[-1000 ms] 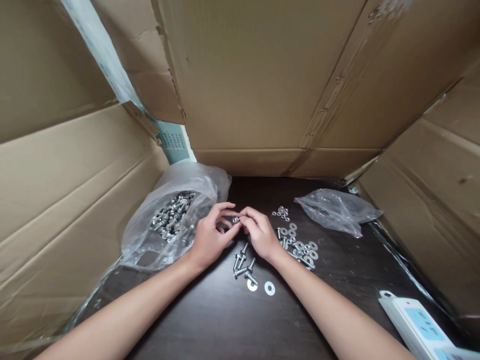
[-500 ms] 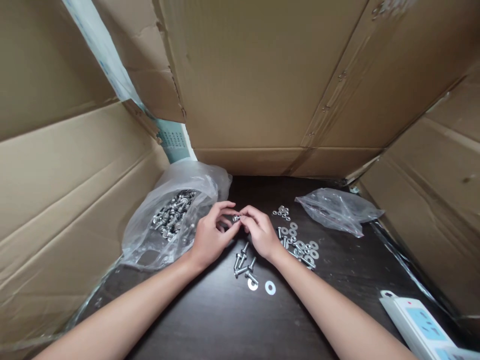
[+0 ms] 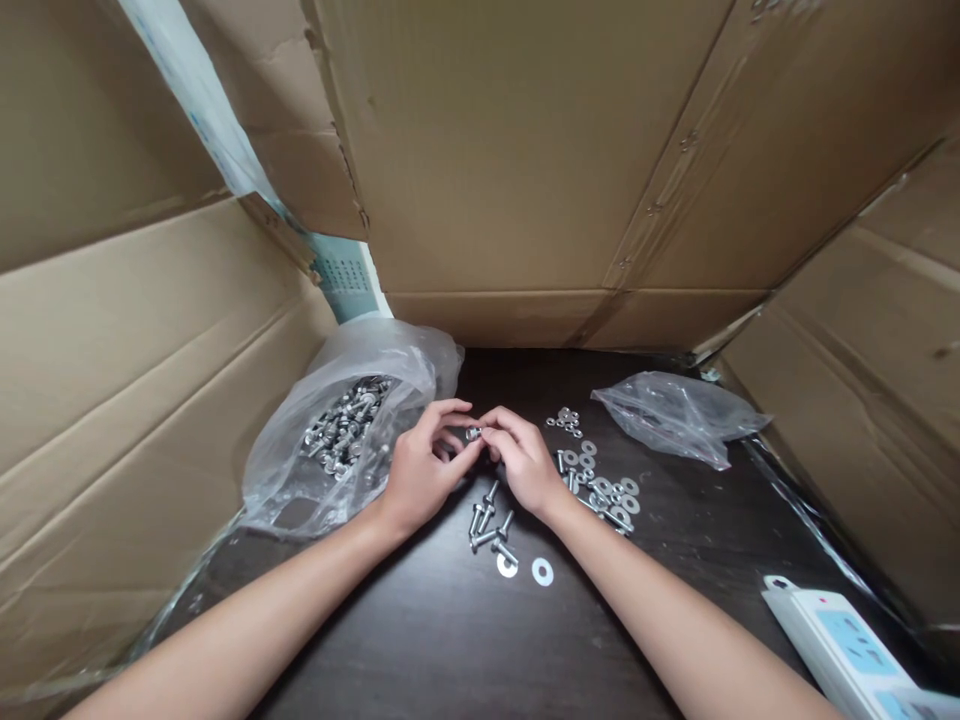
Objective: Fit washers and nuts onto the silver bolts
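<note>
Above the dark table, my left hand (image 3: pixel 420 465) and my right hand (image 3: pixel 521 462) meet at the fingertips around one small bolt (image 3: pixel 473 433). My left thumb and fingers pinch it from the left, and my right thumb and forefinger close on its other end. Most of its shank is hidden by the fingers, so I cannot tell whether a nut is on it. Just below the hands lie several bolts (image 3: pixel 486 538) in a loose group, with one washer (image 3: pixel 543 571) beside them and another washer (image 3: pixel 508 565) partly under a bolt.
A clear plastic bag (image 3: pixel 270 480) full of bolts lies open at left. Right of my hands are scattered washers (image 3: pixel 628 487) with bolts, and small nuts (image 3: pixel 568 416). An empty-looking plastic bag (image 3: pixel 675 415) and a white power strip (image 3: pixel 847 640) are farther right. Cardboard walls (image 3: pixel 517 150) surround the table.
Both hands stay almost in place around the bolt, with only slight finger movement. The whole view has shifted a little; the loose parts on the table lie as before.
</note>
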Demonstrator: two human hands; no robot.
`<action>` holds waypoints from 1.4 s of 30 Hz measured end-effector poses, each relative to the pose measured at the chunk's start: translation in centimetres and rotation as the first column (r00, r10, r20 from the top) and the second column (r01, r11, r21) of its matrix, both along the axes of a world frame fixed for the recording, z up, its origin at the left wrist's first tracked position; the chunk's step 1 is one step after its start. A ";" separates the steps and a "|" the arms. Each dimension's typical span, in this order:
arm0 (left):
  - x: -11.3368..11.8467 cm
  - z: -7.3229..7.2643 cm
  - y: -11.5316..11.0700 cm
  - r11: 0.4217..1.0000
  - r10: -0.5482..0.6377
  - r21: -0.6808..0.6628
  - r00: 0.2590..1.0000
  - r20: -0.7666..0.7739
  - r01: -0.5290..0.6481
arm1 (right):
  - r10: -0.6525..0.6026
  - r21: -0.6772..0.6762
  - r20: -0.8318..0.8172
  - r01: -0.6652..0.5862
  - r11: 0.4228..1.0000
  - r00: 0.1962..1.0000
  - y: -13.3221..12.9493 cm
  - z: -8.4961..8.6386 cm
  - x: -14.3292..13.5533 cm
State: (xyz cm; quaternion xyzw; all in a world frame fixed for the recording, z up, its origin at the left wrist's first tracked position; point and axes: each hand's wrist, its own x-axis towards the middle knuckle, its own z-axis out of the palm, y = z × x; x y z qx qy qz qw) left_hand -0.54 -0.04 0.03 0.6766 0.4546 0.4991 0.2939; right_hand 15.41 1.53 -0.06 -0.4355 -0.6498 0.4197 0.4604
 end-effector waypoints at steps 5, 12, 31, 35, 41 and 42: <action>0.0 0.1 -0.1 0.999 -0.031 -0.014 0.999 -0.004 0.031 | 0.009 -0.005 0.007 -0.009 1.000 1.000 0.0 0.0 0.0; 0.1 -0.1 0.0 1.000 -0.009 -0.001 1.000 -0.011 0.009 | -0.008 0.021 0.028 0.008 1.000 1.000 -0.1 0.2 -0.1; 0.0 0.0 -0.2 0.999 -0.004 0.032 1.000 -0.020 0.005 | -0.023 0.023 0.031 0.022 0.999 0.999 -0.1 0.0 -0.2; 0.0 -0.1 -0.1 1.000 0.000 0.030 1.000 -0.012 0.000 | -0.001 0.017 -0.005 0.001 1.000 1.000 -0.1 0.0 0.0; -0.1 -0.3 -0.2 0.998 -0.038 0.041 0.999 -0.016 0.039 | 0.007 -0.012 -0.035 -0.007 1.000 0.999 0.0 -0.2 0.0; -0.1 -0.4 -0.2 0.998 -0.040 0.046 0.999 -0.018 0.041 | 0.004 -0.007 -0.034 -0.004 1.000 0.999 0.0 -0.3 0.0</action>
